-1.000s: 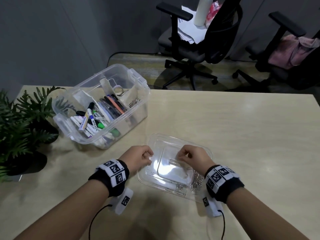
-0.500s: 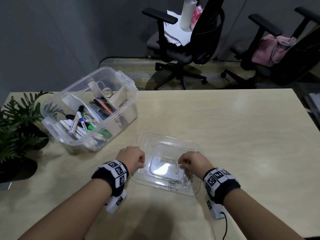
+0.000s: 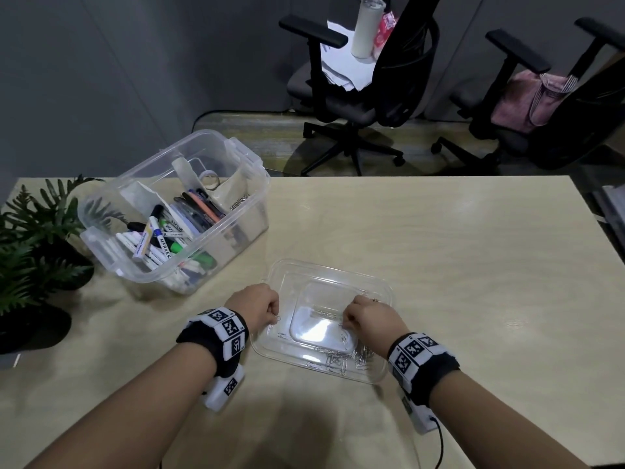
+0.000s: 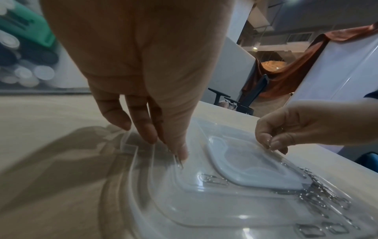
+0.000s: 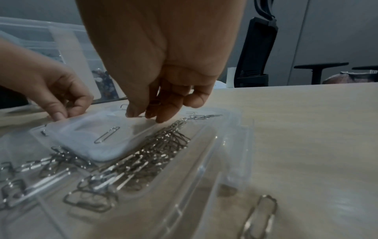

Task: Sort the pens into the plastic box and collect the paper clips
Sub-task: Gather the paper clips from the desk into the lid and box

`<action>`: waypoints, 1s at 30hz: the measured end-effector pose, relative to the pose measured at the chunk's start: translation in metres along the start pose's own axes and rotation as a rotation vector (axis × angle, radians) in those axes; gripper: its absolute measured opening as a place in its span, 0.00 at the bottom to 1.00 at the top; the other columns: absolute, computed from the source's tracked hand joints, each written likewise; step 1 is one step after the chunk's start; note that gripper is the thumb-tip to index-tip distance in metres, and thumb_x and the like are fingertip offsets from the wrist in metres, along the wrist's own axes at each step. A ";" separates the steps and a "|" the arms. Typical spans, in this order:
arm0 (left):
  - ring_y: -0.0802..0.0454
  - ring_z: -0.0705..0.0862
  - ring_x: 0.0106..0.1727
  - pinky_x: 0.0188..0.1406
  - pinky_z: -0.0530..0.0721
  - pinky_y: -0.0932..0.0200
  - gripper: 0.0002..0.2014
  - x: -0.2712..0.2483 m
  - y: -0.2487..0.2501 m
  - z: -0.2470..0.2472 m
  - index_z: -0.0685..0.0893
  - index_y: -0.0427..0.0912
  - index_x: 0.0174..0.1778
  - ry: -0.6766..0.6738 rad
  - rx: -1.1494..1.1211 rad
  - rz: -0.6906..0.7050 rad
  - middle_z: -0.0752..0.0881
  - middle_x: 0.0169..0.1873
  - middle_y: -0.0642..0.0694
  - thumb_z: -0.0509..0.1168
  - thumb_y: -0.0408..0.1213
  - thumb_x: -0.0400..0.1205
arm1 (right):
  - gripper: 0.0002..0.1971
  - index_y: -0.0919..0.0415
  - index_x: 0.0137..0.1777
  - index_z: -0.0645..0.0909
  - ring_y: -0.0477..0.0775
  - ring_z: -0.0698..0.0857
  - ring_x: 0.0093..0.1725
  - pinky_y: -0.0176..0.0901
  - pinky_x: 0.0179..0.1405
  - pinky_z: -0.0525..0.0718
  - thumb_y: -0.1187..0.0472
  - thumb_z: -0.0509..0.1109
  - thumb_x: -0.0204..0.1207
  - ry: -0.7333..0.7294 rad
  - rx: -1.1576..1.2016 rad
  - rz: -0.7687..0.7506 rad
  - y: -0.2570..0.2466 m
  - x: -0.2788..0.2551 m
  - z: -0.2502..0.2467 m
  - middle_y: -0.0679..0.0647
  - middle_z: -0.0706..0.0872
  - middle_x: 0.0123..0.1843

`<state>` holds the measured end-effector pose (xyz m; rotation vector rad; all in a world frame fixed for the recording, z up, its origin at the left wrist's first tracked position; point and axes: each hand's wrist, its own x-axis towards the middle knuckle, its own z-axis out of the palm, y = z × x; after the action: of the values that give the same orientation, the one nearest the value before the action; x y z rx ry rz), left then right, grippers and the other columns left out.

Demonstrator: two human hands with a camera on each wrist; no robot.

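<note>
A clear plastic lid (image 3: 378, 292) lies flat on the table in front of me, with several silver paper clips (image 3: 338, 362) heaped in its near right corner. My left hand (image 3: 274, 318) is at the lid's left edge, where thumb and finger pinch a paper clip (image 4: 178, 159). Over the middle of the lid, my right hand (image 3: 343, 324) pinches a clip in its curled fingertips (image 5: 152, 111). The clear plastic box (image 3: 257, 170) stands at the back left, holding markers and pens (image 3: 159, 238).
A potted plant (image 3: 30, 245) stands at the table's left edge beside the box. One loose clip (image 5: 259, 215) lies on the table near my right wrist. Two office chairs (image 3: 365, 96) stand beyond the far edge. Bare tabletop (image 3: 473, 265) extends to the right.
Both hands have stayed at the lid, working at the clips with small finger movements. The head view has drifted slightly.
</note>
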<state>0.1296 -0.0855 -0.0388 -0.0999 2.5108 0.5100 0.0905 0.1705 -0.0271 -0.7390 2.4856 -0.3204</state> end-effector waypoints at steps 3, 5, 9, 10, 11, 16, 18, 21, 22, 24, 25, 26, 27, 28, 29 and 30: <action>0.50 0.81 0.52 0.55 0.79 0.56 0.05 0.001 0.000 0.002 0.85 0.44 0.43 -0.024 0.006 -0.014 0.75 0.45 0.53 0.72 0.40 0.77 | 0.08 0.55 0.53 0.83 0.54 0.83 0.53 0.44 0.51 0.80 0.57 0.63 0.81 0.042 0.091 0.056 -0.004 0.004 -0.004 0.49 0.84 0.54; 0.50 0.81 0.52 0.54 0.79 0.57 0.05 0.000 0.001 0.001 0.85 0.43 0.44 -0.032 0.000 -0.016 0.75 0.45 0.52 0.71 0.40 0.78 | 0.05 0.55 0.49 0.84 0.53 0.83 0.52 0.43 0.51 0.80 0.58 0.66 0.78 0.057 0.185 0.094 -0.005 0.010 -0.002 0.50 0.85 0.51; 0.49 0.83 0.48 0.50 0.81 0.57 0.08 -0.004 -0.001 0.001 0.80 0.46 0.37 0.039 -0.086 -0.109 0.81 0.41 0.51 0.75 0.37 0.73 | 0.05 0.58 0.47 0.87 0.53 0.83 0.50 0.42 0.51 0.79 0.60 0.71 0.75 0.030 0.259 0.098 -0.011 0.018 0.006 0.53 0.87 0.49; 0.48 0.84 0.47 0.49 0.81 0.56 0.11 -0.005 -0.001 0.002 0.78 0.46 0.35 0.067 -0.134 -0.153 0.83 0.40 0.49 0.76 0.36 0.72 | 0.06 0.58 0.48 0.88 0.53 0.83 0.51 0.42 0.51 0.79 0.59 0.71 0.75 0.032 0.258 0.094 -0.012 0.020 0.007 0.53 0.87 0.49; 0.48 0.84 0.47 0.49 0.82 0.55 0.12 -0.007 -0.001 0.002 0.77 0.46 0.35 0.085 -0.164 -0.200 0.84 0.41 0.48 0.77 0.36 0.71 | 0.07 0.58 0.49 0.88 0.53 0.84 0.51 0.43 0.52 0.79 0.59 0.71 0.75 0.028 0.254 0.094 -0.013 0.021 0.008 0.53 0.87 0.50; 0.48 0.85 0.53 0.52 0.81 0.59 0.13 -0.005 0.005 -0.002 0.87 0.38 0.49 0.045 -0.093 -0.336 0.88 0.49 0.45 0.75 0.43 0.74 | 0.08 0.58 0.51 0.89 0.53 0.85 0.52 0.42 0.53 0.81 0.58 0.71 0.77 -0.011 0.232 0.103 -0.017 0.026 0.009 0.53 0.88 0.52; 0.48 0.86 0.55 0.57 0.82 0.57 0.16 -0.003 0.007 -0.002 0.87 0.38 0.53 -0.006 -0.105 -0.382 0.88 0.51 0.45 0.73 0.45 0.76 | 0.07 0.58 0.50 0.89 0.53 0.85 0.52 0.39 0.50 0.79 0.59 0.72 0.76 -0.027 0.229 0.116 -0.018 0.028 0.010 0.53 0.87 0.52; 0.47 0.87 0.51 0.54 0.84 0.57 0.14 -0.003 0.006 0.001 0.89 0.38 0.48 -0.030 -0.127 -0.413 0.90 0.48 0.44 0.74 0.44 0.75 | 0.06 0.59 0.46 0.89 0.54 0.84 0.50 0.37 0.45 0.75 0.59 0.73 0.74 -0.049 0.217 0.139 -0.019 0.031 0.011 0.54 0.85 0.50; 0.47 0.88 0.49 0.52 0.85 0.57 0.12 -0.003 0.006 0.002 0.89 0.37 0.46 -0.024 -0.127 -0.410 0.90 0.45 0.43 0.74 0.43 0.75 | 0.05 0.58 0.44 0.88 0.54 0.85 0.49 0.37 0.44 0.76 0.59 0.73 0.74 -0.054 0.213 0.141 -0.020 0.032 0.012 0.54 0.85 0.48; 0.46 0.88 0.46 0.49 0.86 0.55 0.10 -0.004 0.005 0.005 0.89 0.36 0.42 0.002 -0.130 -0.404 0.90 0.42 0.43 0.73 0.41 0.74 | 0.04 0.56 0.39 0.88 0.54 0.86 0.46 0.39 0.45 0.80 0.60 0.72 0.74 -0.071 0.209 0.138 -0.022 0.032 0.010 0.52 0.84 0.42; 0.46 0.88 0.46 0.48 0.86 0.56 0.10 -0.005 0.004 0.005 0.89 0.36 0.41 0.014 -0.132 -0.399 0.90 0.42 0.43 0.73 0.40 0.74 | 0.06 0.53 0.36 0.87 0.54 0.87 0.45 0.41 0.46 0.83 0.61 0.72 0.74 -0.080 0.206 0.131 -0.022 0.032 0.009 0.51 0.83 0.39; 0.46 0.88 0.46 0.47 0.86 0.56 0.09 -0.006 0.003 0.006 0.90 0.36 0.41 0.028 -0.131 -0.392 0.90 0.42 0.43 0.72 0.39 0.74 | 0.07 0.52 0.35 0.86 0.54 0.87 0.44 0.43 0.47 0.84 0.61 0.71 0.74 -0.082 0.204 0.123 -0.023 0.032 0.008 0.49 0.82 0.38; 0.47 0.88 0.46 0.47 0.86 0.57 0.08 -0.007 0.003 0.006 0.90 0.37 0.41 0.043 -0.128 -0.380 0.90 0.42 0.44 0.72 0.39 0.74 | 0.07 0.52 0.35 0.85 0.53 0.86 0.44 0.44 0.47 0.84 0.61 0.71 0.74 -0.079 0.203 0.118 -0.023 0.031 0.007 0.49 0.82 0.39; 0.48 0.88 0.46 0.46 0.86 0.57 0.07 -0.007 0.003 0.007 0.91 0.38 0.40 0.057 -0.121 -0.361 0.90 0.41 0.44 0.72 0.39 0.74 | 0.06 0.54 0.36 0.86 0.51 0.85 0.45 0.45 0.48 0.84 0.61 0.71 0.74 -0.069 0.201 0.112 -0.023 0.030 0.006 0.48 0.82 0.41; 0.48 0.88 0.45 0.46 0.86 0.58 0.06 -0.007 0.002 0.007 0.91 0.40 0.38 0.066 -0.110 -0.343 0.90 0.41 0.45 0.72 0.39 0.74 | 0.04 0.56 0.39 0.86 0.50 0.84 0.46 0.45 0.48 0.84 0.60 0.71 0.74 -0.057 0.206 0.108 -0.023 0.029 0.005 0.48 0.83 0.43; 0.48 0.88 0.45 0.45 0.86 0.58 0.06 -0.007 0.001 0.007 0.92 0.42 0.37 0.065 -0.097 -0.332 0.90 0.40 0.46 0.72 0.39 0.75 | 0.03 0.57 0.41 0.86 0.49 0.83 0.46 0.45 0.49 0.83 0.60 0.72 0.74 -0.040 0.220 0.103 -0.023 0.029 0.004 0.48 0.84 0.44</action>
<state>0.1384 -0.0819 -0.0399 -0.5682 2.4619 0.4957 0.0824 0.1349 -0.0342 -0.5209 2.3921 -0.5253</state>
